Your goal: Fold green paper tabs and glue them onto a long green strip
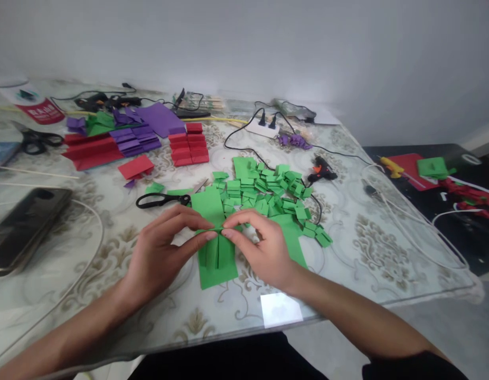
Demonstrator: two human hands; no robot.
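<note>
Pinching green paper (pixel 227 262) with left hand (pixel 159 250) and right hand (pixel 266 248), perhaps risking a crooked crease through uneven pressure.

At the upper left of the frame we saw a red-and-white cup (pixel 40 108), with black scissors (pixel 29 136) lying just below it. Lower down, by the left edge, we noticed a dark phone (pixel 28 224). Toward the upper centre we found a white power strip (pixel 253 127) holding two black plugs (pixel 262 120), and at the right a yellow tool (pixel 392 167).
</note>
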